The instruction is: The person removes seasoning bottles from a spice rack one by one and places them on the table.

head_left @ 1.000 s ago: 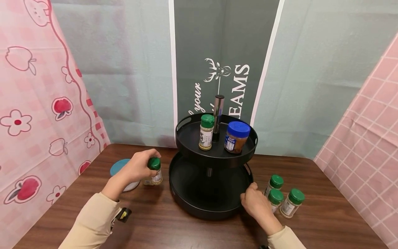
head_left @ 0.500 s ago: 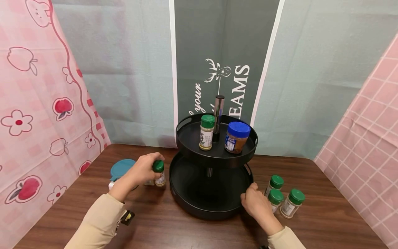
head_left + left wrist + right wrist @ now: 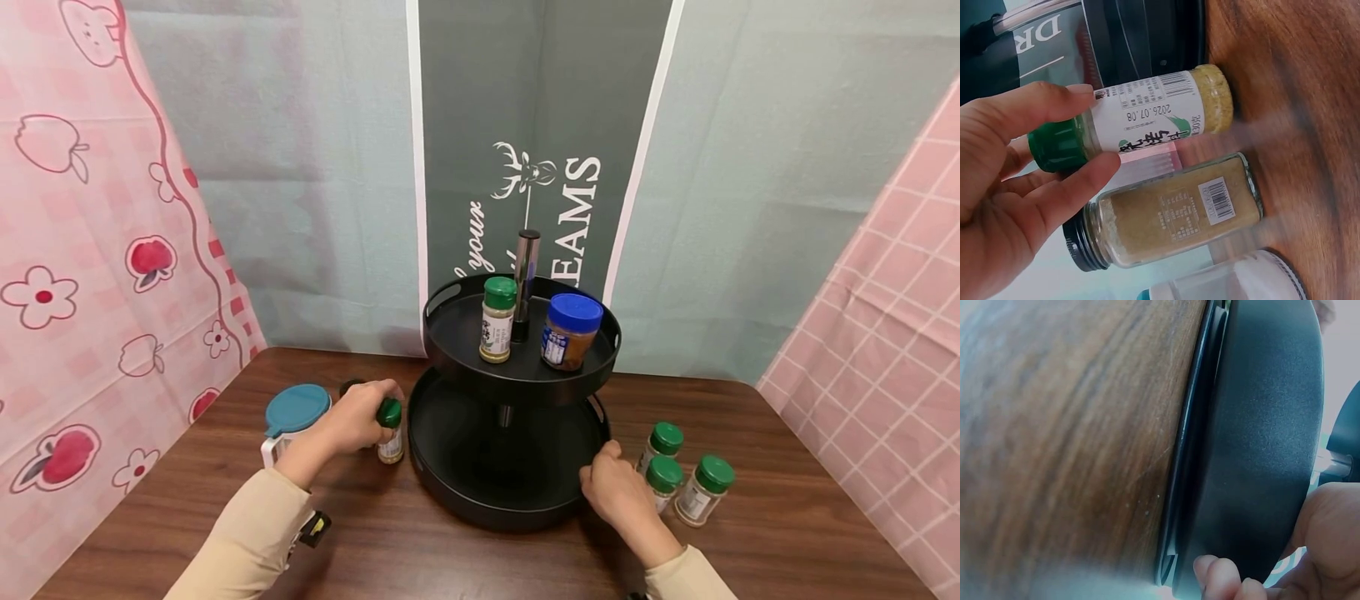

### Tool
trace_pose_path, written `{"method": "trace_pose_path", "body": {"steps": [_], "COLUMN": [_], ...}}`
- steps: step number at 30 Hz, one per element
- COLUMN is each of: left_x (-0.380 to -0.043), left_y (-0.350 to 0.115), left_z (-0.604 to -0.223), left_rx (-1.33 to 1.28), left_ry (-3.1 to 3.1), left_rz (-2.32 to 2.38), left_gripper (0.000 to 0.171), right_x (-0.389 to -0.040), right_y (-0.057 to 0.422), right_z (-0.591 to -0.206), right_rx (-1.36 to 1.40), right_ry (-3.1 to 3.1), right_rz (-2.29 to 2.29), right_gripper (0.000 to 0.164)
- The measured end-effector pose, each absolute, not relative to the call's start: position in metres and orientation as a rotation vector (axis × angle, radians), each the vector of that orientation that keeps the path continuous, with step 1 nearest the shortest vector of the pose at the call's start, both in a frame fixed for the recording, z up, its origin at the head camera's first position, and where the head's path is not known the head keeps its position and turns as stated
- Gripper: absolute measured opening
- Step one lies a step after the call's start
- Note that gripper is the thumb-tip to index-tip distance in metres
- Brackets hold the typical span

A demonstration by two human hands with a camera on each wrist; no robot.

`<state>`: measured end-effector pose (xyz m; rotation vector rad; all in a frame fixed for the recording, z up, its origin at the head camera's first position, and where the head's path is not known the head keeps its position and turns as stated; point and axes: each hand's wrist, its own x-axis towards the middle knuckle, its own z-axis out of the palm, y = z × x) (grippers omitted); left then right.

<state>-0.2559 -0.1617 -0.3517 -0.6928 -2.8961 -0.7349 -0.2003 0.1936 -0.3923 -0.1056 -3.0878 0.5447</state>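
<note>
My left hand (image 3: 362, 419) holds a green-capped spice bottle (image 3: 391, 450) by its cap, just left of the two-tier black tray. In the left wrist view, thumb and fingers pinch around the cap of this bottle (image 3: 1154, 112), whose white label and yellowish powder show. Whether its base touches the table cannot be told. My right hand (image 3: 618, 492) grips the right rim of the lower black tier (image 3: 502, 517). In the right wrist view its thumb lies over the rim and its fingertips (image 3: 1221, 578) press the outer wall (image 3: 1260, 437).
The upper tier (image 3: 457, 350) carries a green-capped bottle (image 3: 497, 329) and a blue-lidded jar (image 3: 572, 333). Three green-capped bottles (image 3: 697, 500) stand right of the right hand. At left are a blue-lidded container (image 3: 298, 408) and a black-lidded glass jar (image 3: 1179, 212).
The left hand has moved right and slightly nearer with the spice bottle, coming close to the lower tier. A black lid now shows behind the hand. The right hand and the tray stay put.
</note>
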Motion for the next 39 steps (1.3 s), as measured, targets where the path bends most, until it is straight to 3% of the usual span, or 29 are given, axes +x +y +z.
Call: {"method": "trace_pose_path", "body": {"steps": [27,39], "left_x": [-0.256,-0.248], "left_y": [-0.159,-0.160], "left_z": [-0.354,-0.336], "left_rx": [-0.713,-0.700], "left_ry": [-2.946,-2.989], "left_rz": [-0.665,-0.671], "left_gripper": [0.043,0.036], "right_x": [-0.200,-0.199], "right_y": [0.194,0.194], "right_z": [-0.393,-0.393], "right_rx": [-0.081,-0.097], "right_ry": [-3.056,-3.061], "right_rz": [0.544,0.555], "right_gripper": [0.040,0.043]}}
